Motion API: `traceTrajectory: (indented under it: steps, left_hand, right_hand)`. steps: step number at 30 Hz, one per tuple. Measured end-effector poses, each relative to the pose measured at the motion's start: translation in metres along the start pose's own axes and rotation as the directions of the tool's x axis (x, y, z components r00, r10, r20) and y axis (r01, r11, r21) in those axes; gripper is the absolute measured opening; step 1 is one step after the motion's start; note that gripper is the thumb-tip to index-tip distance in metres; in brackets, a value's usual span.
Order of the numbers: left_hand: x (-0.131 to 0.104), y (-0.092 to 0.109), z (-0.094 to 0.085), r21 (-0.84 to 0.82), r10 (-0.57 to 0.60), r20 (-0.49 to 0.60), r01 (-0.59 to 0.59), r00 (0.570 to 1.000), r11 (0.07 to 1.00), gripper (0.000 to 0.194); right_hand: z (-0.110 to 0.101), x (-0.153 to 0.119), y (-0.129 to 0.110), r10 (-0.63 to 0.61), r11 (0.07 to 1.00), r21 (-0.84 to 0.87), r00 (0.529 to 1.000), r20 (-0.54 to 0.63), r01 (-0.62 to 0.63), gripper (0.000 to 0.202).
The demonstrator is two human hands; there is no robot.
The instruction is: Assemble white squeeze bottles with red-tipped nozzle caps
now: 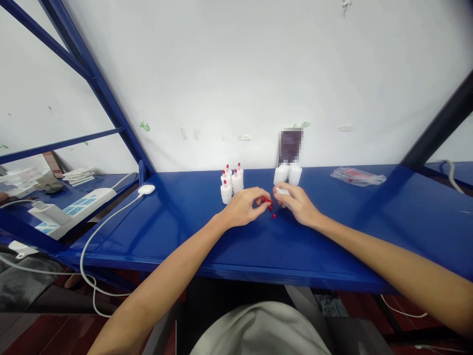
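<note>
My left hand (246, 207) bends over a small pile of red caps (270, 208), its thumb and forefinger closing around one at the fingertips. One loose red cap (274, 216) lies on the blue table just in front of the pile. In my closed right hand (300, 206) is a white squeeze bottle (283, 191), mostly covered by the fingers. Beyond my left hand stands a group of several white bottles with red-tipped nozzles (226, 192). Behind my right hand two white bottles (294, 175) stand upright, with no red tips visible.
A clear plastic bag (357, 176) with red bits inside lies at the back right. Against the wall leans a dark, pixelated panel (290, 145). At the left are a white round device (146, 189) with a cable, a power strip (79, 209) and blue frame posts (105, 93).
</note>
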State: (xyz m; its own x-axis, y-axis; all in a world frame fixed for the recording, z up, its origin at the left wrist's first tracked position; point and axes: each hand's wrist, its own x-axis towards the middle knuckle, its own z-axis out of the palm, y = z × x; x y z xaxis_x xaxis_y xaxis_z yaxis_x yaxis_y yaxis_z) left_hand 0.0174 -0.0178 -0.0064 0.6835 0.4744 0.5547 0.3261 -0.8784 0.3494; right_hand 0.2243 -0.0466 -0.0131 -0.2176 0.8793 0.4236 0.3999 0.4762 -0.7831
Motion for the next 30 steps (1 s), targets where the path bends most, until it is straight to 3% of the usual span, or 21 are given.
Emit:
traceTrajectory:
  steps: [2,4,9,16,18,20,22,25,28,30]
  left_hand:
    - [0.001,0.004,0.001,-0.083,-0.03,-0.14,0.018,0.99,0.996,0.015]
    - [0.002,0.007,0.002,-0.139,-0.038,-0.197,0.011,0.98,0.99,0.016]
    - [0.001,0.011,0.007,-0.228,-0.039,-0.118,0.011,0.992,0.974,0.015]
    - [-0.002,0.016,0.012,-0.352,-0.098,-0.008,0.089,0.995,0.932,0.018]
    - [0.0,0.018,0.011,-0.386,-0.121,-0.023,0.102,0.992,0.917,0.019]
    - [0.003,0.017,0.002,-0.395,-0.162,-0.106,0.108,0.981,0.913,0.018]
    - [0.004,0.012,-0.015,-0.378,-0.236,-0.251,0.129,0.939,0.917,0.017]
    - [0.0,-0.002,-0.048,-0.319,-0.369,-0.438,0.242,0.82,0.916,0.012]
    - [-0.008,-0.019,-0.073,-0.256,-0.486,-0.431,0.413,0.76,0.874,0.008]
    - [-0.013,-0.026,-0.079,-0.183,-0.518,-0.404,0.489,0.754,0.853,0.008]
  right_hand:
    - [-0.001,-0.001,-0.003,-0.018,0.996,-0.088,1.0,0.024,0.02,0.033]
    - [-0.001,-0.002,-0.005,-0.026,0.986,-0.161,0.998,0.052,0.034,0.044]
    - [0.002,-0.003,-0.01,-0.026,0.977,-0.207,0.995,0.098,0.046,0.056]
    - [0.004,-0.003,-0.012,-0.064,0.974,-0.208,0.988,0.144,0.093,0.054]
    - [0.004,-0.002,-0.011,-0.073,0.979,-0.179,0.99,0.121,0.094,0.052]
    - [0.003,-0.002,-0.009,-0.082,0.986,-0.138,0.993,0.088,0.094,0.048]
    - [0.0,-0.001,-0.007,-0.075,0.992,-0.103,0.996,0.048,0.079,0.043]
    - [-0.005,-0.001,-0.005,-0.043,0.995,-0.088,0.999,-0.003,0.043,0.038]
    - [-0.008,0.0,-0.003,-0.034,0.995,-0.099,0.999,-0.023,0.032,0.033]
    - [-0.009,0.0,-0.001,-0.029,0.994,-0.109,0.999,-0.032,0.025,0.031]
